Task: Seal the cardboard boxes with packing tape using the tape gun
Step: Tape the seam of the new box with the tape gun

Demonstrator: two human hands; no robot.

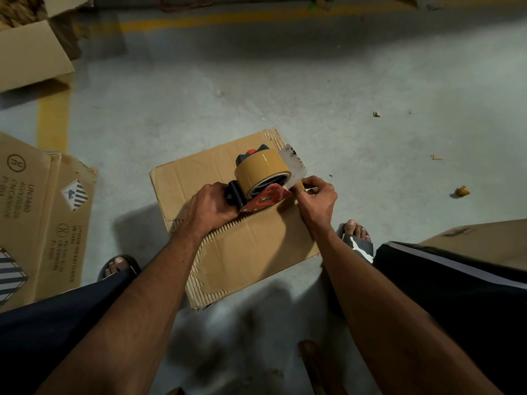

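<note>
Cardboard lies at the centre of your view: a flat, worn brown cardboard piece (251, 243) with torn top paper and bare corrugation along its near edges, resting on the grey concrete floor (285, 89). Above it you hold the red-framed tape gun with a black handle (263, 195), loaded with a roll of tan packing tape (256, 171); a clear plastic flap (293, 163) sticks up at its front end. Your left hand (212, 208) is wrapped round the black handle, fingers curled tightly about it. Your right hand (318, 202) is at the gun's front, thumb and forefinger pinched together on the tan tape end just beside the red frame and the clear flap; the remaining fingers are curled loosely underneath. Whether the gun's frame touches the cardboard cannot be told.

To your left lies a flattened brown cardboard box printed with black lettering and a striped diamond label (48, 223), and farther off at the upper left stands an open brown box (31, 55) on a painted yellow floor line (54, 121). Another brown box (484, 240) sits at your right, behind your dark-trousered leg. Your feet wear black sandals (358, 243), one on either side of the cardboard piece. Small scraps (462, 191) dot the floor to the right.
</note>
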